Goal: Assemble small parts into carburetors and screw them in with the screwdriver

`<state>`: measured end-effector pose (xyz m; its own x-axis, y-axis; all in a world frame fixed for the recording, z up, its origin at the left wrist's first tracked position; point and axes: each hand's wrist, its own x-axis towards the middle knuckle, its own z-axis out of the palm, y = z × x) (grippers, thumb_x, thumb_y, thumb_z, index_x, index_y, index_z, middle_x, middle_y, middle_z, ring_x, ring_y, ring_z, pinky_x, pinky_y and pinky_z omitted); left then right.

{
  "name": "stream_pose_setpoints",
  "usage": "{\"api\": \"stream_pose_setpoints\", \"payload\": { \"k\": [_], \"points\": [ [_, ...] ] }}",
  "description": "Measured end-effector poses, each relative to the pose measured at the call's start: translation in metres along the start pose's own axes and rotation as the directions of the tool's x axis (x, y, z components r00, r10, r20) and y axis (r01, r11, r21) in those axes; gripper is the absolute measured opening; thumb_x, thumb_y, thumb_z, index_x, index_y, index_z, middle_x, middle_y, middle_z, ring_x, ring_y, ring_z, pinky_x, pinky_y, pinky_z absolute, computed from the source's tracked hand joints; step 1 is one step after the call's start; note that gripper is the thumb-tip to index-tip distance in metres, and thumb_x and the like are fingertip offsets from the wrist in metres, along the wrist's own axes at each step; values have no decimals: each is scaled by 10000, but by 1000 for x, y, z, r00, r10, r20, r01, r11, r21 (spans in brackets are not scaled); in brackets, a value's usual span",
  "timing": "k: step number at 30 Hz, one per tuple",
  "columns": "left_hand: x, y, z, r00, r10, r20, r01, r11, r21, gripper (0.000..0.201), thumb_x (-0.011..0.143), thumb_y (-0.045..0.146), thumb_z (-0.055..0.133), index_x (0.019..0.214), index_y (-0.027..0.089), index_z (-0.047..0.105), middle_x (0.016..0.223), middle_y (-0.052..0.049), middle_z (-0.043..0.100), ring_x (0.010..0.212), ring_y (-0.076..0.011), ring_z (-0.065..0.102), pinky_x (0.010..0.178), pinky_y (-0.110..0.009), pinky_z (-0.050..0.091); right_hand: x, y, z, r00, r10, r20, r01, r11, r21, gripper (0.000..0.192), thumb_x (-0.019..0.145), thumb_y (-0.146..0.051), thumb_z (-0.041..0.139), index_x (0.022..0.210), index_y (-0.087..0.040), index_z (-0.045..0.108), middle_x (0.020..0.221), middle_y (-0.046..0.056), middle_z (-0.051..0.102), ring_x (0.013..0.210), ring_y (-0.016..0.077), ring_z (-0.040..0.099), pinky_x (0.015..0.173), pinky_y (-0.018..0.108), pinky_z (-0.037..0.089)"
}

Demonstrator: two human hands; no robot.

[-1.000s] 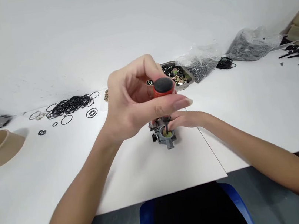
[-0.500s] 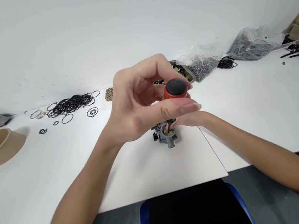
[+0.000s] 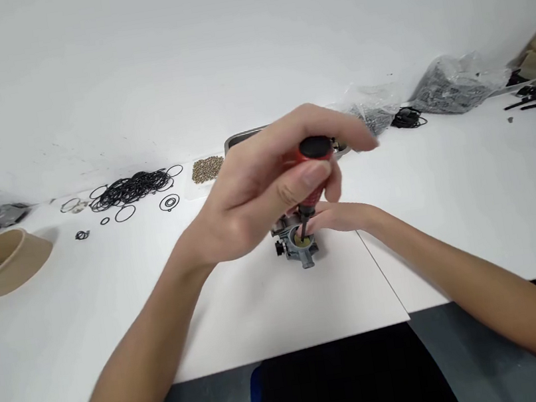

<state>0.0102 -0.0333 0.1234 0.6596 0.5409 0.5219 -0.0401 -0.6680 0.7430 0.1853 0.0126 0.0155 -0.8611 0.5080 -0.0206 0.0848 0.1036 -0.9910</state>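
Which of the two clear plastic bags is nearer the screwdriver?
The left bag, partly hidden behind the left grip holding the screwdriver; the other bag lies farther right, beyond the small black bundle.

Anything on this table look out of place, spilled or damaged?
Nothing looks clearly spilled or damaged. Slightly odd: a small bit lies alone at right, and a few black rings lie apart from the main ring pile. The screwdriver leans, its tip inside the grey part.
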Motion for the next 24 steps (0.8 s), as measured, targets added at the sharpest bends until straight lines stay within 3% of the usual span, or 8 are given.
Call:
{"api": "stream_pose_setpoints", "payload": {
  "k": [5, 9, 13, 18, 24],
  "points": [
    [1, 0, -6, 999, 32, -40, -28, 996, 90, 119, 860, 260, 635, 964, 211, 665, 831, -18, 675, 658, -123, 644, 492, -233, 515, -3, 1, 0, 1000, 2, 14, -2, 1000, 26, 480, 762, -178, 578, 1235, -197, 500, 1230, 102, 562, 1174, 258, 529, 1000, 472, 443],
    [3, -2, -3, 988, 119, -99, -104, 984, 145, 216, 755, 201, 750, 964, 196, 700, 779, -18, 671, 651, -137, 644, 524, -260, 546, -4, 5, -1, 999, 29, -29, -29, 999, 18, 396, 766, -153, 578, 1154, -223, 542, 1088, 67, 615, 1093, 250, 567, 971, 461, 458],
    [1, -9, -5, 980, 82, -181, -62, 991, 115, 224, 728, 236, 778, 938, 216, 704, 800, -22, 686, 617, -135, 639, 491, -264, 541, -1, 11, -2, 999, 4, 34, -6, 998, 57, 404, 771, -147, 543, 1167, -219, 506, 1088, 56, 574, 1041, 210, 555, 949, 436, 451],
    [-2, -15, -11, 989, 7, -149, 8, 995, 96, 189, 774, 301, 736, 953, 243, 715, 764, -36, 689, 530, -129, 600, 440, -275, 503, 0, 9, -3, 997, -41, 66, 36, 997, 74, 356, 773, -180, 546, 1124, -195, 492, 1156, 72, 510, 1060, 199, 513, 935, 406, 442],
    [-2, -8, -14, 996, 12, -93, -2, 993, 114, 187, 804, 294, 703, 955, 184, 710, 794, -42, 688, 550, -118, 607, 458, -256, 519, 2, 6, -3, 996, -54, 66, 49, 996, 77, 405, 748, -196, 575, 1145, -185, 500, 1247, 96, 500, 1153, 233, 489, 995, 448, 415]
  ]
}}
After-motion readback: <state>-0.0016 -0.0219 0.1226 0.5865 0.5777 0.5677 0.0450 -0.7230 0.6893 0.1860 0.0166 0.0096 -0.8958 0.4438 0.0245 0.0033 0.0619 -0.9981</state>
